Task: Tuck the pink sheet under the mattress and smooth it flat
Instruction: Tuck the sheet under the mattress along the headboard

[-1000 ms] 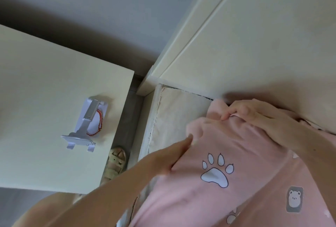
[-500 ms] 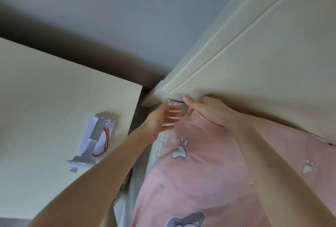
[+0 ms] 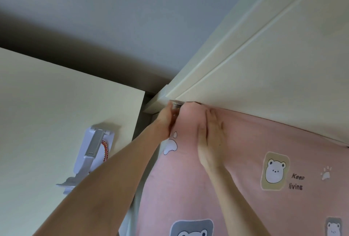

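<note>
The pink sheet (image 3: 245, 160) carries the words "Keep living" in dark letters beside a white bear on a yellowish patch (image 3: 274, 170), with white paw prints (image 3: 171, 146) scattered about and a grey bear patch at the lower edge. It lies spread and mostly flat, its far edge up against the cream headboard (image 3: 264, 84), with a soft bulge at the corner. The right hand (image 3: 209, 137) lies on the cloth just beside that bulge, fingers straight and together, pressing down. The left hand (image 3: 167, 120) is against the sheet's side at the same corner; its fingers are blurred and partly hidden, so I cannot tell whether they grip cloth. To the left stands a smooth cream bedside table (image 3: 47, 112) bearing a white folding stand (image 3: 92, 152) with a red braided cord (image 3: 104, 150). Behind is a plain grey wall (image 3: 113, 8).
</note>
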Demonstrator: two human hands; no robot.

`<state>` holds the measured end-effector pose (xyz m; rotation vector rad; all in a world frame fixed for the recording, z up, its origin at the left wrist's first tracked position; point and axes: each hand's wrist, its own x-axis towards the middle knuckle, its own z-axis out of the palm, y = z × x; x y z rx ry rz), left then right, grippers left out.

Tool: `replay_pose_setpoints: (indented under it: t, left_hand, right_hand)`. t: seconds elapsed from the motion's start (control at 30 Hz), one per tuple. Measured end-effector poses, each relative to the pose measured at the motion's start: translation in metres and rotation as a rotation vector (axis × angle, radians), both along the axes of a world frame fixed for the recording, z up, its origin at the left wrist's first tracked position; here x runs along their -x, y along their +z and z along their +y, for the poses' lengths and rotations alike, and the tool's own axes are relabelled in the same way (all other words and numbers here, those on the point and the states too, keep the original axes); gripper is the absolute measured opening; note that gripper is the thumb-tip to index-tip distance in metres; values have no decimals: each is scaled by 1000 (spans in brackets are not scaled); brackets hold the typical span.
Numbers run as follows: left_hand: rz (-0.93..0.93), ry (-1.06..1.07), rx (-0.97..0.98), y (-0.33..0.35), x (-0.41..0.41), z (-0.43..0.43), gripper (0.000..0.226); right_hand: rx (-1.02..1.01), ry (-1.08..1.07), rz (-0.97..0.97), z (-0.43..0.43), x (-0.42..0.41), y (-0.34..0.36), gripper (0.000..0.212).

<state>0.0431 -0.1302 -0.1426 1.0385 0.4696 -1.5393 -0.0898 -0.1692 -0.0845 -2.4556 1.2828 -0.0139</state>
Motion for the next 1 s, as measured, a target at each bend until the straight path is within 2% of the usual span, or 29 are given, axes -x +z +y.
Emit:
replay_pose_setpoints:
  t: [0.1,0.27,0.3,0.37,0.47,0.57,0.67,0.73,0.8,0.83,0.87,0.93,1.0]
  left_hand:
    - [-92,124,-62,-8,-6,5,46]
    - [-455,16,-93,2,-12,5,22]
    - [-504,-59,-76,3,-9,5,22]
    - [-524,-233,-62,4,-2,3,35]
    - [-551,-343,-87,11,2,-1,43]
    - [-680,-322,-224,23,0,-4,33]
    - [-723,-279,-341,28,2,-10,29]
    - [-782,-286,-413,27,4,-14,42]
    - [-835,-275,-475,25,6,-17,44]
    - [-851,-268,-497,23,7,-18,42]
    - [-868,-266,-514,22,8,-19,40]
    - [-878,-258,-538,19,9,-21,37]
    - [-841,-213,-550,14,10,-23,33]
  right_hand:
    - [81,17,10,-5,-9,-18,65]
    - [152,83,10,-3,-14,-21,56]
    - [149,98,29,-4,-17,-21,56]
    - [123,149,100,-10,-25,-19,59]
    - [62,207,119,-23,-37,-16,61]
    - [-7,242,69,-27,-40,-8,56]
    - [-137,161,-141,-23,-29,9,34]
    - [126,-31,-244,-33,-9,16,31]
    - [326,-276,-125,-65,22,19,38]
    - [319,-358,1,-86,40,22,46]
    - [276,-410,150,-107,58,23,50]
    - [164,-415,407,-144,87,22,45]
    - [-2,-338,514,-169,96,15,43]
